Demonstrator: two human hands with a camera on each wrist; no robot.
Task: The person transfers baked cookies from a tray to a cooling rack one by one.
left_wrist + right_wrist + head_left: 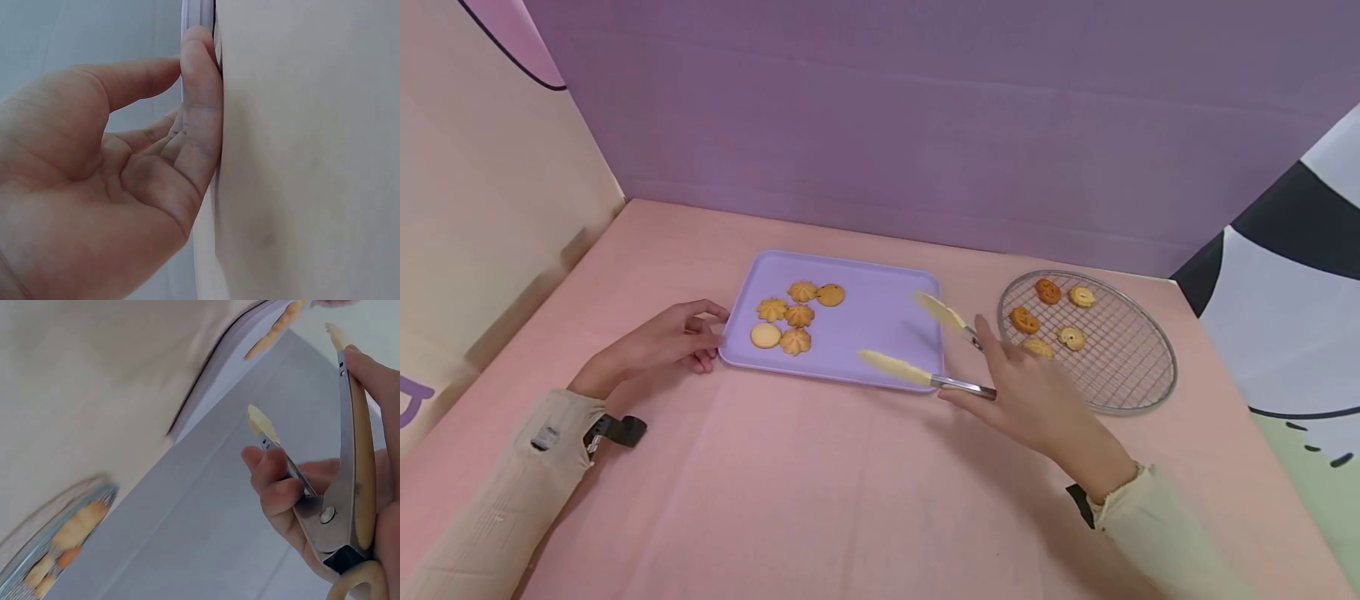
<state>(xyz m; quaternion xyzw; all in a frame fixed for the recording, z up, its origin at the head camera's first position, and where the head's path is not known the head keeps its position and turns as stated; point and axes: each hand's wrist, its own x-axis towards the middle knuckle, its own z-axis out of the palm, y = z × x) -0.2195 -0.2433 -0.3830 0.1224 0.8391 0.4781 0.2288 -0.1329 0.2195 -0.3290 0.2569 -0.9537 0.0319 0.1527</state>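
My left hand (673,337) is at the left edge of a purple tray (880,325), its thumb and fingers pinching the rim near the front corner. Cookies lie in the tray's left half: several star-shaped cookies (799,315), a smooth round cookie (765,336) and a dotted brown cookie (831,294). My right hand (1037,396) grips metal tongs (328,512) with cream-coloured tips. The tongs' arms are spread, with nothing between the tips, and they hang over the tray's right end. In the left wrist view, fingertips meet the tray's edge.
An oval wire rack (1127,367) stands right of the tray, partly behind my right hand. It bears several cookies, among them a reddish-brown cookie (1048,291) and a pale ring cookie (1082,297). A pink cloth (820,492) covers the table; a purple wall (910,125) rises behind.
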